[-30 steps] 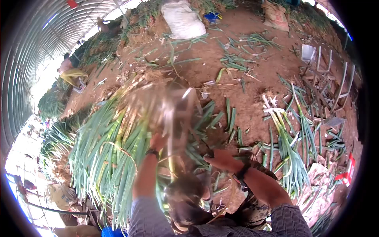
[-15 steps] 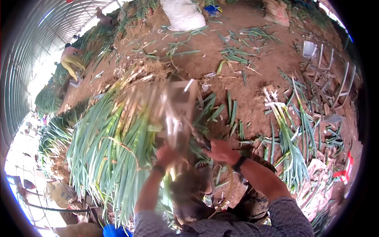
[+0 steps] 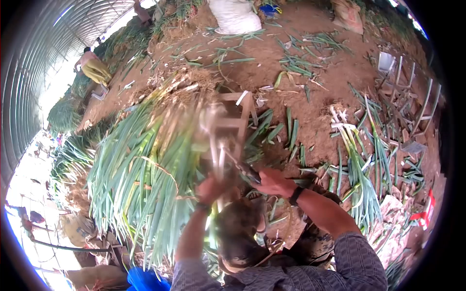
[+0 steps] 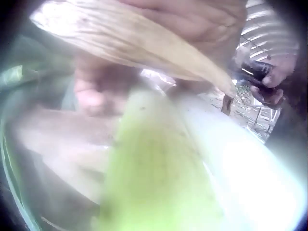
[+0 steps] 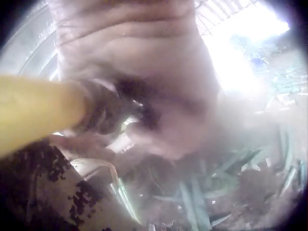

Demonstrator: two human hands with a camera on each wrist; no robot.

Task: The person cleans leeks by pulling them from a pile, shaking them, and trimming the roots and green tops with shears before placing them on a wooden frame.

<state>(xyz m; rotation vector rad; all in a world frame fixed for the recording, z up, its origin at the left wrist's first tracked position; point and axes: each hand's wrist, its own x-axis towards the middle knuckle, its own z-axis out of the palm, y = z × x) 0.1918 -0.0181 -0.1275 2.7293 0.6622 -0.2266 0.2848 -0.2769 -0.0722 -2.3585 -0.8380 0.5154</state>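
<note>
My left hand [image 3: 211, 188] grips a few long green onions, their pale shanks [image 3: 222, 157] pointing away from me and blurred. The left wrist view shows a light-green stalk [image 4: 154, 163] and a white one close up, with a dry papery leaf [image 4: 110, 36] across the palm. My right hand [image 3: 274, 182] holds what looks like an air blow gun [image 3: 246, 170], its thin nose aimed at the shanks. A yellow hose [image 5: 38, 110] runs into its grip in the right wrist view. Beneath the shanks is a low wooden stand [image 3: 242, 121].
A big heap of green onions [image 3: 136, 179] lies close on my left. To the right lies a tied bundle [image 3: 357, 165], with stacked wooden frames [image 3: 403, 97] behind. Cut leaves [image 3: 298, 63] litter the soil. A white sack [image 3: 235, 17] and another person [image 3: 94, 68] are farther off.
My left hand has come slightly closer to the right one, the onions still in its grip. The blow gun stays in the right hand. The far person has risen from a low crouch.
</note>
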